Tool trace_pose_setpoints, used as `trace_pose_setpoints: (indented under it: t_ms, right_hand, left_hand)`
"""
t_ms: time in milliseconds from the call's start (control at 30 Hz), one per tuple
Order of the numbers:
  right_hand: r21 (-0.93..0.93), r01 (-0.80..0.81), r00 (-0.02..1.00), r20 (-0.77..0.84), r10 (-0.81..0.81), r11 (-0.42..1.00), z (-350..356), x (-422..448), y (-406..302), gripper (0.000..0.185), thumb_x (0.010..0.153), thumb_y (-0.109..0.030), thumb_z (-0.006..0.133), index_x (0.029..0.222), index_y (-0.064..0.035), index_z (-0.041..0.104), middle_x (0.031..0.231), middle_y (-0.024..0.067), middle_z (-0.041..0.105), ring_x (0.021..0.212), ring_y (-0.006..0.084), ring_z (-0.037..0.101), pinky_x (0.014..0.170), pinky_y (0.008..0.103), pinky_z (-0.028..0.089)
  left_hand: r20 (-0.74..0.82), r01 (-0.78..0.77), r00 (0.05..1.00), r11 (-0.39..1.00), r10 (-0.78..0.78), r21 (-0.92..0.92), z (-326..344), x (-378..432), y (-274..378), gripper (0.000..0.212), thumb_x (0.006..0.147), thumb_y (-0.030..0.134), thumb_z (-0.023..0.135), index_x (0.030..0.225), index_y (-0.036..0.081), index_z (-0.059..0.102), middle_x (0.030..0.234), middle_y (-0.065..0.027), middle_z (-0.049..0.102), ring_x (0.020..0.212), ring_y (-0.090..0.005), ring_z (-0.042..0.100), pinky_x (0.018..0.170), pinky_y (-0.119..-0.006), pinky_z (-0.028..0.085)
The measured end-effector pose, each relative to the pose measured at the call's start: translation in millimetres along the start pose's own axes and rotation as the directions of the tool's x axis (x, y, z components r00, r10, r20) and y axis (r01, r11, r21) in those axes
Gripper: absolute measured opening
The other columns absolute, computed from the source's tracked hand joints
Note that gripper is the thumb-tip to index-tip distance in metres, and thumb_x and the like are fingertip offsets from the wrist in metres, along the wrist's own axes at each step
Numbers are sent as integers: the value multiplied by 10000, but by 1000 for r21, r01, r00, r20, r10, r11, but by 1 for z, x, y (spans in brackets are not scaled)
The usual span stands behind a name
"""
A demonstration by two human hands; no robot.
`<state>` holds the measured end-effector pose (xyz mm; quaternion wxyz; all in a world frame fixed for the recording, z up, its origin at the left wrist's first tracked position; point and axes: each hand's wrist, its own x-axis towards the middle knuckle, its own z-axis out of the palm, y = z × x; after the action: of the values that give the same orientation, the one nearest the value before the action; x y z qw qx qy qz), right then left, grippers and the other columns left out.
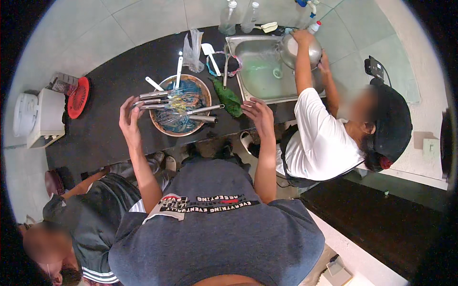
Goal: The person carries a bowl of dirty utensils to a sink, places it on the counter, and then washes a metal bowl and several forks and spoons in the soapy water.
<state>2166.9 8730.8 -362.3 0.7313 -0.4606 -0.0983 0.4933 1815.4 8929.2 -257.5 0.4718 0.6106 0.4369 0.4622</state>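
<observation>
My left hand point(130, 116) is raised at the left rim of a wide metal bowl point(208, 89), fingers apart. Its fingertips are beside the handle ends of several wire whisks point(154, 95); whether they touch is hard to tell. The whisks lie in and across the bowl, which holds bluish residue or liquid. Two white-handled utensils point(179, 69) lean on its far rim. To the right, my right hand point(260, 116) hovers with spread fingers and nothing in it. Close to its fingertips lies a green leaf-like item point(227, 96) on the dark counter.
A co-worker in a white shirt point(318, 136) holds a metal bowl point(307, 53) over the steel sink point(257, 85). Another person point(96, 207) is at my left. A white spatula point(212, 59), plastic bag point(193, 52), red strainer point(78, 97) and bottles point(229, 18) stand or lie around.
</observation>
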Motion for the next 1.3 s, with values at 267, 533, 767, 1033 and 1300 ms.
trace_pose_setpoints:
  t_ms: [267,533,767,1033,1300]
  right_hand:
    - [14,1,1000,-8,-1,1000,-8,1,3,350,950,-179,521,1206,59,541,1121,232,651,1048,352,656,916,430,532]
    - [9,-16,1000,2,16,1000,4,-1,12,355,942,-163,516,1207,72,532,1131,241,644,1056,366,651,933,435,525]
    - [-6,-29,1000,1,29,1000,11,-3,20,383,935,-181,535,1222,72,516,1153,250,632,1074,374,638,955,443,509]
    - [-34,3,1000,-20,-4,999,9,-3,13,386,943,-199,534,1233,56,521,1152,231,644,1065,344,648,927,414,508]
    - [-26,-33,999,19,34,999,1,4,5,373,958,-202,513,1238,44,514,1141,221,651,1051,314,661,911,382,519]
  left_hand:
    - [-8,0,1000,1000,-1,-28,8,-2,11,461,947,222,615,1325,-17,504,1285,-173,584,1134,-258,613,930,-372,508]
    - [2,-3,1000,999,4,-43,-3,-1,9,472,941,226,629,1327,-14,505,1279,-172,590,1128,-244,612,941,-362,500]
    - [-11,16,1000,999,-17,-28,-15,-3,6,466,936,223,635,1325,-1,509,1273,-161,600,1135,-236,607,942,-354,487]
    - [35,24,999,997,-22,-78,-5,-2,2,492,927,237,655,1323,-15,507,1263,-166,597,1134,-246,608,934,-355,487]
    - [110,-4,994,996,15,-94,20,-7,11,544,916,268,664,1329,-39,487,1274,-181,577,1119,-263,614,932,-365,487]
